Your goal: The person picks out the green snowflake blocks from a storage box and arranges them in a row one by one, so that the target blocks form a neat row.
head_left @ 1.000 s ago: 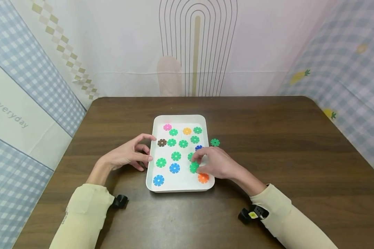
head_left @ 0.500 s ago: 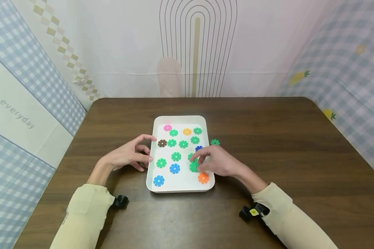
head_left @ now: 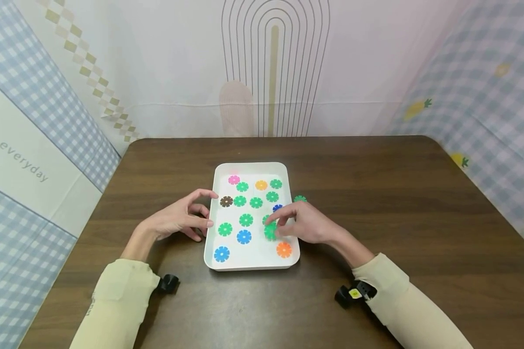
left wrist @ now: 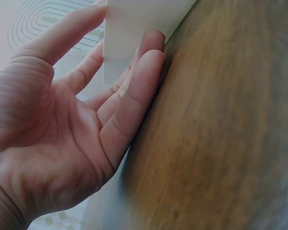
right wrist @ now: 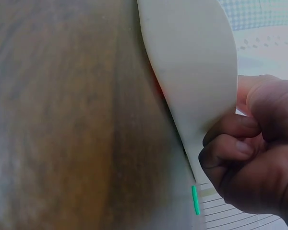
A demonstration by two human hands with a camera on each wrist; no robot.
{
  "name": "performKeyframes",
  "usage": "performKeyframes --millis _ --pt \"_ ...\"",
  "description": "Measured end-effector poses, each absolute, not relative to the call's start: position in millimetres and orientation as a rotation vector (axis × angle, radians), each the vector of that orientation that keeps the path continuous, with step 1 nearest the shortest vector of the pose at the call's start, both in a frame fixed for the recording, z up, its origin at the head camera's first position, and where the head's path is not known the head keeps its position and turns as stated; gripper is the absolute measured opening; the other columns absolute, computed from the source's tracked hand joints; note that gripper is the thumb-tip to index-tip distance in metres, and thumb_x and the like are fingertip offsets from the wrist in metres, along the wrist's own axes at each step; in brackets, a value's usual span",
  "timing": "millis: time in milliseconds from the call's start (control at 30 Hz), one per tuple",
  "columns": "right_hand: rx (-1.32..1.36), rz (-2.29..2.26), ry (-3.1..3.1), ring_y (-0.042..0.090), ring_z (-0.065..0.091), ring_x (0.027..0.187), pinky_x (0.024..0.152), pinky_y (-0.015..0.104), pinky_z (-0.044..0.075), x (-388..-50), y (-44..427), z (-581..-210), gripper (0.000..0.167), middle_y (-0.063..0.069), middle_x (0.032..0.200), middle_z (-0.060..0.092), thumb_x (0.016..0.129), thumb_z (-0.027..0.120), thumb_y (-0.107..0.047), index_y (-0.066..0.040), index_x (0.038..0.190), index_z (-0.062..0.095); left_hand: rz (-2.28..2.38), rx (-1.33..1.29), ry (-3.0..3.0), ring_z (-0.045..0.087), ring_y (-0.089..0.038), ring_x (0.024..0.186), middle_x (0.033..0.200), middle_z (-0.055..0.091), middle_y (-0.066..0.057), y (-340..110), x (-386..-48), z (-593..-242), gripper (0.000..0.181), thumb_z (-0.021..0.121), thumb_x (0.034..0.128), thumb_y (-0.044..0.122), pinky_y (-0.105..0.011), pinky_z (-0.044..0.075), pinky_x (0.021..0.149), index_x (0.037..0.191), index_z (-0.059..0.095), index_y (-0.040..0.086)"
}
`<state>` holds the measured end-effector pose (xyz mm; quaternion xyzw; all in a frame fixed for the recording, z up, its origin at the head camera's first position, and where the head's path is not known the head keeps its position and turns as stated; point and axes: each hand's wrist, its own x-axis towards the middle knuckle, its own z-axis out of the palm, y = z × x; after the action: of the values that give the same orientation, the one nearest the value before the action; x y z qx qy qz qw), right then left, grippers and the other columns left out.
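A white tray (head_left: 252,265) lies on the table, with notched plastic discs spread over its floor. At its left side my left hand (head_left: 185,213) rests thumb and index fingertips on the rim, the other fingers loosely bent. Against the tray's outer wall (left wrist: 129,43) those fingers lie in the left wrist view. My right hand (head_left: 305,224) reaches over the right rim and pinches a green notched disc (head_left: 270,231) between thumb and index finger. Another green disc, partly hidden by the index finger, lies just behind it. In the right wrist view the other fingers (right wrist: 230,148) are curled.
Several green discs, a light blue disc (head_left: 244,237), an orange disc (head_left: 284,249), a brown disc (head_left: 226,201) and a pink disc (head_left: 234,180) lie in the tray. One green disc (head_left: 300,198) sits outside on the brown table (head_left: 375,203), beyond the right hand.
The right hand has shifted slightly toward the back of the tray, carrying the green disc up against the green disc behind it. The left hand stays on the tray's rim.
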<state>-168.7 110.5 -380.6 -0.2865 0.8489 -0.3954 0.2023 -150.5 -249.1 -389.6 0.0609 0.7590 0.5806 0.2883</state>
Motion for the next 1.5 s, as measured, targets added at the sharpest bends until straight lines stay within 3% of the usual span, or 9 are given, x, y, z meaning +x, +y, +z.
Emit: performKeyframes --millis 400,800,1100,1500 --pt "-0.724 -1.207 2.346 0.023 0.055 0.085 0.058 0.025 0.036 -170 113 -378 0.021 0.001 0.096 0.076 0.092 0.082 -0.011 -0.02 0.112 0.084 1.549 0.166 2.03 0.069 -0.027 0.085 0.107 0.06 -0.014 -249 -150 -389 0.078 0.081 0.0944 0.015 -0.044 0.065 0.073 0.156 0.033 0.016" --pt "-0.681 -1.272 2.334 0.024 0.058 0.09 0.07 0.029 0.044 -173 116 -374 0.02 0.004 0.108 0.079 0.093 0.08 -0.01 -0.015 0.112 0.084 1.552 0.17 2.034 0.069 -0.025 0.085 0.106 0.059 -0.013 -249 -150 -389 0.077 0.08 0.0947 0.014 -0.043 0.065 0.073 0.156 0.033 0.016" --pt "-0.634 -1.298 2.352 0.025 0.059 0.089 0.068 0.029 0.047 -176 119 -374 0.022 0.004 0.095 0.074 0.093 0.081 -0.012 -0.013 0.115 0.082 1.546 0.177 2.037 0.069 -0.026 0.086 0.106 0.059 -0.013 -249 -149 -388 0.076 0.079 0.0955 0.013 -0.043 0.065 0.073 0.156 0.033 0.016" --pt "-0.532 -1.37 2.34 0.027 0.062 0.096 0.076 0.034 0.054 -181 126 -372 0.022 0.004 0.1 0.076 0.091 0.084 -0.018 -0.018 0.113 0.083 1.544 0.173 2.036 0.07 -0.027 0.087 0.107 0.059 -0.013 -249 -149 -388 0.079 0.081 0.0942 0.017 -0.043 0.065 0.073 0.156 0.033 0.016"
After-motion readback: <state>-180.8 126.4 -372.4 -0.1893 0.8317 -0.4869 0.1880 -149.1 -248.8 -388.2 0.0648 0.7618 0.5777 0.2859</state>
